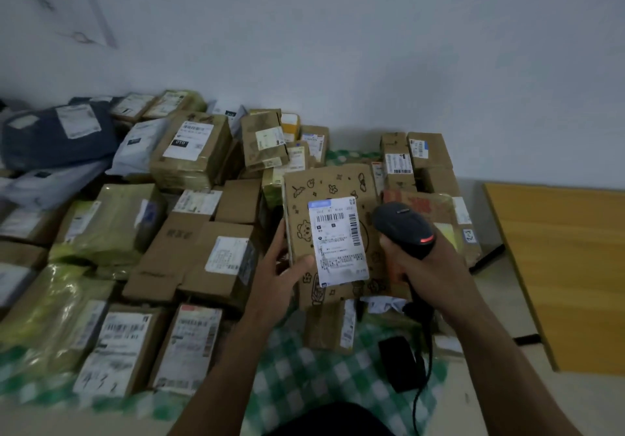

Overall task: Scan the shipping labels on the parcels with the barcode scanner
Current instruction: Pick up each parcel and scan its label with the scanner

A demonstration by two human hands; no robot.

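Pale wall (338, 46) fills the upper half of the frame. Below it, a green-and-white checked cloth (304, 368) covers the surface.

- Parcels: brown cartons and plastic mailers packed close together across the left and centre, most showing white labels. A dark blue-grey mailer bag (50, 138) lies at upper left. Two labelled cartons (118, 344) stand side by side at lower left.
- Doodle-printed carton (338, 182): centre of the frame, raised above the pile and tilted so its face is in view. A white shipping label (338, 243) with barcodes is stuck upright on that face.
- Left hand (277, 266): grips the carton's lower left edge, with the thumb on the front just beside the label and the fingers curled behind.
- Barcode scanner (402, 226): black, just right of the label, its head overlapping the carton's right side. A red light (426, 240) glows on its back.
- Right hand (429, 266): fingers wrapped round the scanner's handle.
- Black cable (419, 398): runs down from the handle towards the bottom of the frame.
- Flat black object (400, 364): lies on the cloth beside the cable. I cannot tell what it is.
- Red-printed carton (422, 205): behind the scanner.
- Wooden tabletop (568, 266): right edge of the frame, well apart from the pile.
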